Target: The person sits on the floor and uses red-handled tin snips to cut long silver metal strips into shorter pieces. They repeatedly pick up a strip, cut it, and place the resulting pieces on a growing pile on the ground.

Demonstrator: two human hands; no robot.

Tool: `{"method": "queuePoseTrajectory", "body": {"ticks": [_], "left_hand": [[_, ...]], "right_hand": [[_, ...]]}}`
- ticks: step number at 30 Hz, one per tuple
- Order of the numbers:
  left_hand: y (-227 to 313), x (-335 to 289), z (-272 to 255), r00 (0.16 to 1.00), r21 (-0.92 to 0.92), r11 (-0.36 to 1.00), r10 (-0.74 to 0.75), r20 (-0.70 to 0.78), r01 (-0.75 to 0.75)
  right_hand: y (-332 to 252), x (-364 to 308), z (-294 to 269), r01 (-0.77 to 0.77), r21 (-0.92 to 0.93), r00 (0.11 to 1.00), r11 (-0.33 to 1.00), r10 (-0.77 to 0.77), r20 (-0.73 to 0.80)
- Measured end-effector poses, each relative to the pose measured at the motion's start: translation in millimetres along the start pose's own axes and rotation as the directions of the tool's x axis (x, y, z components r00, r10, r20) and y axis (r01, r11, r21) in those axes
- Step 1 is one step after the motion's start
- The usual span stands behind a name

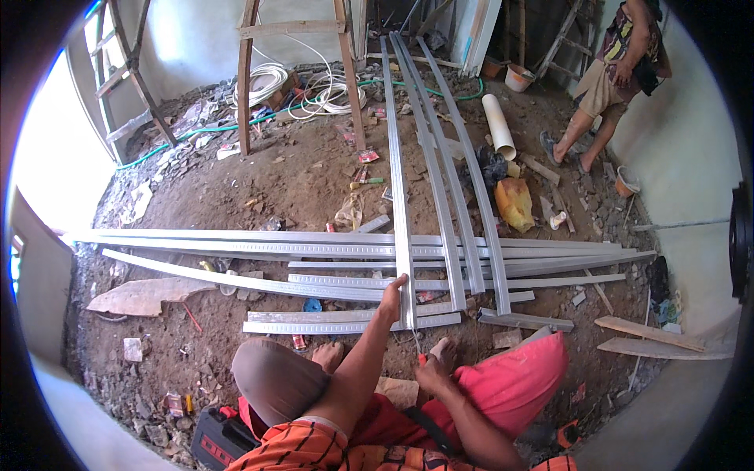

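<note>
Orange striped cloth covers your lap at the bottom of the view, and you sit low on a dirt floor (pixel 259 180) strewn with rubble. A dark power tool case (pixel 221 439) lies by your left hip.

Your right hand (pixel 430 374) rests near your bare foot, its grip closed on something small with a red tip; it is too small to tell what it is. Your left hand (pixel 393 292) reaches forward, and its grip pinches the near end of a long metal channel (pixel 399 180), a pale ribbed strip running straight away from you.

Judging by this, you are steadying the channel's near end, probably to mark or measure it. The next move likely calls for bringing your right hand up to the strip beside your left, with the end held flat.

Under that strip, more metal strips (pixel 314 245) lie crosswise, spread from left to right. Further parallel strips (pixel 448 173) run alongside to the right. Beyond these sit a yellow bag (pixel 514 202) and a white pipe (pixel 498 125).

Farther off stand a wooden ladder (pixel 247 71), coils of white cable (pixel 263 82) and a green hose (pixel 196 132). At the far right, another person (pixel 609 78) in shorts stands by the wall.
</note>
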State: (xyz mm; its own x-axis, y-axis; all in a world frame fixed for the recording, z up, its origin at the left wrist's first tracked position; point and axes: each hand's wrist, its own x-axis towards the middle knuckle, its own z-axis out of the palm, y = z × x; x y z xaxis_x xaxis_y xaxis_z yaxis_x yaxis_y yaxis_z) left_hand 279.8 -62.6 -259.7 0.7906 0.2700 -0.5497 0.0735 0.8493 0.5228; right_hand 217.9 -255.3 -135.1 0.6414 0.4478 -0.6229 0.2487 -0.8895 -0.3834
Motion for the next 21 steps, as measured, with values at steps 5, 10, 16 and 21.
{"method": "queuePoseTrajectory", "body": {"ticks": [5,10,16,21], "left_hand": [[0,14,-29,0.998,0.041,0.998,-0.050,-0.050,0.052],[-2,8,-11,0.989,-0.111,0.992,0.073,0.130,-0.058],[10,3,-12,0.995,-0.108,0.994,0.030,0.092,-0.020],[20,-9,-2,0.957,-0.288,0.954,0.001,0.291,0.087]], "right_hand": [[1,-9,9,0.026,-0.014,0.998,1.000,-0.026,0.054],[6,-16,7,0.075,-0.198,0.968,0.977,-0.024,0.250],[9,-9,18,0.169,-0.295,0.951,0.940,-0.077,0.301],[9,-12,13,0.133,-0.250,0.953,0.959,-0.055,0.298]]}}
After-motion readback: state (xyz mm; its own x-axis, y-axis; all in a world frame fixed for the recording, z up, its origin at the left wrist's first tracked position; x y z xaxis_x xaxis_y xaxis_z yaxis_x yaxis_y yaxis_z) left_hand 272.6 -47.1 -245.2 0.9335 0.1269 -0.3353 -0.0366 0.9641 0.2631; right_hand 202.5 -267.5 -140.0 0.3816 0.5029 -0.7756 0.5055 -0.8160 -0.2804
